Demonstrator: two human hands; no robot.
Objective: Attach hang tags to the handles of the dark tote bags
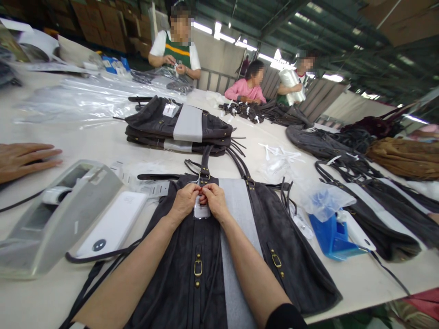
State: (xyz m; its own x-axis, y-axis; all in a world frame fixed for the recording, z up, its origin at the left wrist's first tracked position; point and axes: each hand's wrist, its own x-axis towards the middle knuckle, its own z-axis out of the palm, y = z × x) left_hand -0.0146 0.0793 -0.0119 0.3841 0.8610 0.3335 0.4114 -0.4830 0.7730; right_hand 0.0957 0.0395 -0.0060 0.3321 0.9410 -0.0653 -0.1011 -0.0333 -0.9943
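A dark grey suede bag (281,246) lies flat on the white table (363,278) in front of me, with a grey paper strip (236,205) across it. My left hand (184,201) and my right hand (214,199) meet near the bag's top buckle (205,173). Both are pinched together on a small white hang tag (200,211) that hangs just below the fingers. The fingertips touch each other over the tag's top.
A stack of the same bags (178,125) lies further back. A grey tape dispenser (51,214) and a white flat device (113,221) sit at my left, a blue box (331,237) with a plastic bag at my right. Another person's hand (24,157) rests at far left. Three people work at the far side.
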